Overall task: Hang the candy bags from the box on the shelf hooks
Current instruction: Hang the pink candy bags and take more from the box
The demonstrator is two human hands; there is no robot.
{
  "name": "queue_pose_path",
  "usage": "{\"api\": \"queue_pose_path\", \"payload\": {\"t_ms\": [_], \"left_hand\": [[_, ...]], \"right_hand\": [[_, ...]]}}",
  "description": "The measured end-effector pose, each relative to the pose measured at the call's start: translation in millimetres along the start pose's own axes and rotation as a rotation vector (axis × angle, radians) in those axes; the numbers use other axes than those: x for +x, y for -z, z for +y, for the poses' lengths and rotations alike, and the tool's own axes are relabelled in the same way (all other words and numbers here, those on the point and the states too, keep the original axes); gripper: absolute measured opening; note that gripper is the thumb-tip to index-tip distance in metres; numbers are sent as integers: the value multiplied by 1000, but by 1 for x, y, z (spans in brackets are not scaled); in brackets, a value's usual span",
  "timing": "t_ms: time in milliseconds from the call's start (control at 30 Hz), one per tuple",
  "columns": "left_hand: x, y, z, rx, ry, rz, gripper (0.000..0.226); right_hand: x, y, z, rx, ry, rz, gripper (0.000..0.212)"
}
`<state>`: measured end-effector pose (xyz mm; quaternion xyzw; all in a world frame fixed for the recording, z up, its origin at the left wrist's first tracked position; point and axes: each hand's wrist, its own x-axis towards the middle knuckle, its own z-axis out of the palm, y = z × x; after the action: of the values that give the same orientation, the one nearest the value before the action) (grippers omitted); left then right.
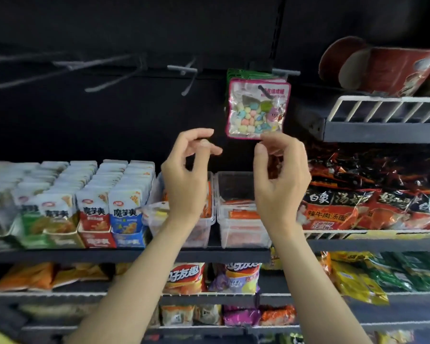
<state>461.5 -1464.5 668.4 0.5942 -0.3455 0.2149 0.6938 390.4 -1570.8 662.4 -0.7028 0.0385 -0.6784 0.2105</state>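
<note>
Packets below read 魔芋爽 (94,211); candy bag (257,110) (pink-edged, clear, pastel sweets) hung on a hook (263,91). Left hand (186,175) and right hand (281,175) fingers loosely curled, holding nothing.

Candy bag (258,110) on hook (263,91), above clear bins (243,229).

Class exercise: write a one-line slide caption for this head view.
Candy bag hangs on a shelf hook; left hand and right hand hover empty just below.
</note>
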Motion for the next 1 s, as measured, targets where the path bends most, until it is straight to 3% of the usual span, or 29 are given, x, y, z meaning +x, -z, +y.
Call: {"api": "queue_pose_path", "payload": {"t_ms": [167, 267, 400, 500, 633, 767, 1000], "left_hand": [[-55, 63, 3, 73, -10, 44, 15], [-86, 123, -8, 290, 85, -79, 17], [-125, 222, -23, 745, 253, -343, 19], [-154, 298, -27, 901, 376, -369, 20], [-191, 391, -20, 896, 446, -192, 25], [-197, 477, -2, 1007, 339, -1, 23], [-138, 630, -5, 1144, 347, -58, 23]], "right_hand": [[-51, -6, -37, 252, -123, -322, 14], [-93, -22, -53, 339, -202, -628, 18], [-150, -46, -72, 307, -233, -1052, 28], [-187, -68, -94, 289, -192, -1263, 29], [-227, -108, -143, 311, -161, -1420, 24], [-254, -160, -215, 411, -207, -1456, 19], [-269, -265, -321, 517, -212, -1430, 18]]}}
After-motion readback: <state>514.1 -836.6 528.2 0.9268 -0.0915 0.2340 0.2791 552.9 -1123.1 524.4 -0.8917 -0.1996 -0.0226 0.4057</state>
